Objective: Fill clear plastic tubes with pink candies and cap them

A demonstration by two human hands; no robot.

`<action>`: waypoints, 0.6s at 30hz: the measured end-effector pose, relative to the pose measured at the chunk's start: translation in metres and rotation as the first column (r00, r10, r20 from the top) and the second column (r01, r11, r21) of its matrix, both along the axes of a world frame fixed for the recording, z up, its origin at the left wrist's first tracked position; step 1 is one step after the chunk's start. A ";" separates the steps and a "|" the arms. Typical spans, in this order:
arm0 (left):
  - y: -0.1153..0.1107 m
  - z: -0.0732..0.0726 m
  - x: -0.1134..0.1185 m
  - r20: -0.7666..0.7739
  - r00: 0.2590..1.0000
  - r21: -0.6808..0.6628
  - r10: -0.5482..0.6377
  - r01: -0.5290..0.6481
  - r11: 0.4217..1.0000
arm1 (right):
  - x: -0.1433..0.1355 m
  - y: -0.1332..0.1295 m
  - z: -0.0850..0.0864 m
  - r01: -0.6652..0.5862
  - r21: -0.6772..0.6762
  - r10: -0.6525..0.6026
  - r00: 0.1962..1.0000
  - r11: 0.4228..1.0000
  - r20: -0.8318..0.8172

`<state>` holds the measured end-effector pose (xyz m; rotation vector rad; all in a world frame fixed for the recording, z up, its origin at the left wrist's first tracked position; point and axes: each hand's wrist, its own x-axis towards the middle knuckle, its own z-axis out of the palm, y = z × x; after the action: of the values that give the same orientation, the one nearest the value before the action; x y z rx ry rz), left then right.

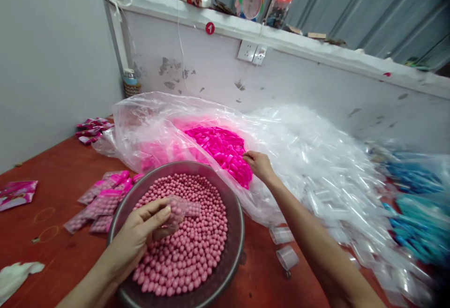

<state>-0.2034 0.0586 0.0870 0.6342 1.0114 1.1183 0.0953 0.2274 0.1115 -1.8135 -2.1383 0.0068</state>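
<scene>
My left hand (pixel 156 221) is closed on a clear container (pixel 184 208) with pink beads inside, above a dark metal bowl (pixel 240 233). Loose pink beads (pixel 197 247) fill much of the bowl. At the right edge of a heap of bright pink caps (pixel 221 148) in an open plastic bag (pixel 123 125), my right hand (pixel 258 163) has its fingers pinched together; anything between them is too small to make out. Several filled clear containers with pink caps (pixel 101 204) lie left of the bowl.
Clear empty containers (pixel 326 172) form a big pile at right, with two loose ones (pixel 284 247) near the bowl. Blue items (pixel 418 176) lie far right. Pink packets (pixel 17 194) and white tissue (pixel 17 277) lie left. A shelf (pixel 225 23) crosses the wall.
</scene>
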 end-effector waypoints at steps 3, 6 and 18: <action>-0.001 -0.001 0.000 -0.025 1.000 -0.006 0.002 -0.002 1.000 | -0.004 0.025 0.000 0.042 0.025 -0.044 0.992 0.999 0.120; -0.001 -0.002 -0.001 -0.038 0.999 0.014 0.009 -0.008 1.000 | -0.011 0.041 0.003 0.050 -0.018 -0.044 0.964 0.999 0.261; -0.004 0.003 0.001 0.063 0.998 0.137 -0.008 -0.001 0.991 | -0.001 0.036 -0.003 0.023 -0.184 0.088 0.816 0.983 0.572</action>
<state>-0.2026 0.0549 0.0897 0.7058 0.8845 1.2045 0.0944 0.2630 0.1080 -2.0820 -2.6518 -0.4084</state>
